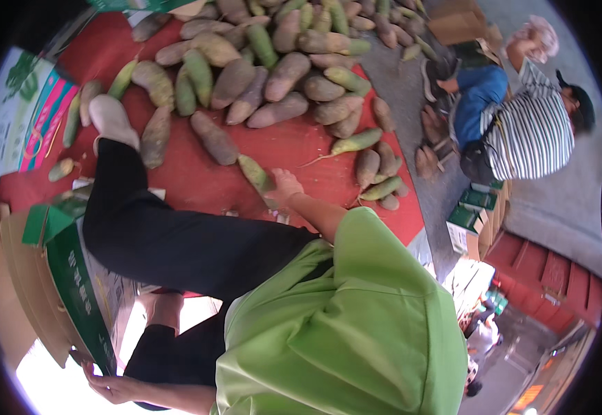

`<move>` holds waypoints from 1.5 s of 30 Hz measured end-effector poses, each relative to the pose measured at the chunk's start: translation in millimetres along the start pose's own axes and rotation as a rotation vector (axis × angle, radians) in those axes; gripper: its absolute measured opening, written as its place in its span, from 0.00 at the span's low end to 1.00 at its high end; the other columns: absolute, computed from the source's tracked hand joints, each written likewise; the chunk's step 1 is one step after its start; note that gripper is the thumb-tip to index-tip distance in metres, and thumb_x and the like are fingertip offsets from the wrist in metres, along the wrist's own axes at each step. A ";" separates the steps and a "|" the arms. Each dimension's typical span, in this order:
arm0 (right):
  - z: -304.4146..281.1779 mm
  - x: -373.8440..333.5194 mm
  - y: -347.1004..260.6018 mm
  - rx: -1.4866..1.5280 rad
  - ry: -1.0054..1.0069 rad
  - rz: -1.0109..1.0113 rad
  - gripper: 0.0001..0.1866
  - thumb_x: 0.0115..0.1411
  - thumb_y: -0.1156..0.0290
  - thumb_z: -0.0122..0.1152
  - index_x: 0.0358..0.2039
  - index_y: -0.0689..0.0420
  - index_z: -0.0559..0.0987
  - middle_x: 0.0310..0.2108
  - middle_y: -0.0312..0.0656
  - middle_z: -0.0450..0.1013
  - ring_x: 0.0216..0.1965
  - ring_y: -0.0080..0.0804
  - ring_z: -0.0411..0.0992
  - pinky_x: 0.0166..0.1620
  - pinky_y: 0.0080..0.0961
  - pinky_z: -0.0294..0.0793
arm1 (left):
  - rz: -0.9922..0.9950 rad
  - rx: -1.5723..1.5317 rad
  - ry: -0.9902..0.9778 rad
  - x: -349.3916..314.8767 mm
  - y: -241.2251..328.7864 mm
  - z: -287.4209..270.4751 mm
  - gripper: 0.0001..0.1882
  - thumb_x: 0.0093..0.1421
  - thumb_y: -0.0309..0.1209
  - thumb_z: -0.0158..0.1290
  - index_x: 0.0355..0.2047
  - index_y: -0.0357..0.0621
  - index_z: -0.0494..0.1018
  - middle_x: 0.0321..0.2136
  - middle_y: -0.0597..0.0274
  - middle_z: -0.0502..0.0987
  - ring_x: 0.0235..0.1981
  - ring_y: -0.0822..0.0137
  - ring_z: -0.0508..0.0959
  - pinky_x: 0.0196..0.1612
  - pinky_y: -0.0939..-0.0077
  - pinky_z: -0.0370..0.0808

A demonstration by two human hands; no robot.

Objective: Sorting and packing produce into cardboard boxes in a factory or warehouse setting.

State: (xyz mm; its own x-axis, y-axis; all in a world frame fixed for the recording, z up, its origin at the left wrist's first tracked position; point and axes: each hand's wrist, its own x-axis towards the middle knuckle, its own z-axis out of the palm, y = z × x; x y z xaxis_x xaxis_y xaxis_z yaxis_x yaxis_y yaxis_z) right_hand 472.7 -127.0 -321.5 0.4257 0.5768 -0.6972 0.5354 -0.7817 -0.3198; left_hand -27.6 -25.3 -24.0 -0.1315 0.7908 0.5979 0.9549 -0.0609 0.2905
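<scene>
My right hand (287, 187) reaches over the red floor sheet (287, 155) with its fingers closed around one end of a green radish (254, 173). Soil-smeared radishes lie close by, among them a brownish-pink one (214, 138). At the lower left, my left hand (109, 385) is beside the edge of an open green carton (80, 290). Its fingers are bent against a small dark thing (80, 357), whose kind I cannot make out. The hand's underside and part of the grip are hidden.
A large radish heap (280, 55) spreads along the top. Near my shoe (111, 117) stands a white printed box (11, 117). A co-worker in a striped shirt (532, 131) sits low at the right, beside green cartons (474, 207) and a red metal panel (543, 277).
</scene>
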 end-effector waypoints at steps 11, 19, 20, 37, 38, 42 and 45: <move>17.0 5.4 -2.9 -0.034 -0.020 0.004 0.42 0.41 0.60 0.74 0.55 0.59 0.66 0.52 0.53 0.66 0.55 0.49 0.65 0.57 0.39 0.67 | -0.077 0.093 0.010 -13.9 3.1 -14.7 0.18 0.70 0.33 0.40 0.40 0.30 0.76 0.35 0.52 0.79 0.36 0.62 0.78 0.42 0.70 0.74; 48.0 45.2 14.1 0.175 0.062 -0.131 0.38 0.37 0.62 0.77 0.48 0.63 0.69 0.45 0.53 0.71 0.47 0.47 0.72 0.49 0.37 0.72 | -0.185 0.051 0.027 -25.6 4.2 -14.4 0.16 0.69 0.31 0.41 0.42 0.30 0.76 0.35 0.52 0.79 0.36 0.62 0.78 0.42 0.71 0.73; 45.9 52.3 19.6 0.217 0.060 -0.139 0.39 0.37 0.62 0.77 0.48 0.63 0.69 0.44 0.53 0.71 0.47 0.47 0.72 0.49 0.37 0.72 | -0.199 0.006 0.035 -23.3 8.2 -10.8 0.16 0.69 0.31 0.42 0.42 0.30 0.76 0.34 0.52 0.79 0.36 0.62 0.78 0.42 0.71 0.72; 59.0 90.2 51.2 -0.211 0.037 -0.128 0.32 0.45 0.60 0.70 0.48 0.60 0.70 0.42 0.55 0.74 0.46 0.52 0.73 0.48 0.41 0.70 | -0.115 -0.020 0.027 -17.6 17.1 -18.4 0.13 0.65 0.31 0.48 0.38 0.34 0.78 0.32 0.55 0.80 0.37 0.62 0.78 0.43 0.73 0.73; 54.9 89.1 56.5 -0.200 0.036 -0.124 0.32 0.45 0.59 0.70 0.48 0.60 0.70 0.42 0.55 0.74 0.46 0.52 0.73 0.48 0.41 0.70 | -0.105 -0.023 0.022 -17.4 17.6 -16.8 0.13 0.64 0.31 0.49 0.38 0.34 0.78 0.32 0.55 0.80 0.37 0.62 0.78 0.44 0.73 0.73; 35.1 70.2 48.6 -0.149 0.038 -0.101 0.31 0.45 0.58 0.69 0.47 0.59 0.70 0.45 0.55 0.73 0.47 0.52 0.72 0.49 0.42 0.70 | -0.111 0.003 0.012 -17.4 17.1 -15.3 0.10 0.61 0.25 0.49 0.37 0.34 0.78 0.32 0.55 0.80 0.38 0.61 0.78 0.45 0.71 0.72; 19.4 93.3 55.1 -0.304 0.193 -0.179 0.31 0.44 0.59 0.70 0.48 0.57 0.69 0.48 0.54 0.71 0.50 0.51 0.70 0.50 0.41 0.70 | -0.144 -0.038 -0.003 -18.5 11.8 -18.8 0.11 0.63 0.27 0.48 0.39 0.32 0.77 0.34 0.54 0.80 0.38 0.61 0.78 0.45 0.71 0.73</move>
State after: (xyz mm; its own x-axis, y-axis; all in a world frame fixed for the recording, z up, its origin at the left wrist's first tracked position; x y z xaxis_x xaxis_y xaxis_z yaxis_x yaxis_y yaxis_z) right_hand 527.8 -120.9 -416.7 0.4200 0.7540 -0.5051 0.7927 -0.5757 -0.2003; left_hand -18.9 -52.1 -17.5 -0.2652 0.7947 0.5460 0.9157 0.0303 0.4007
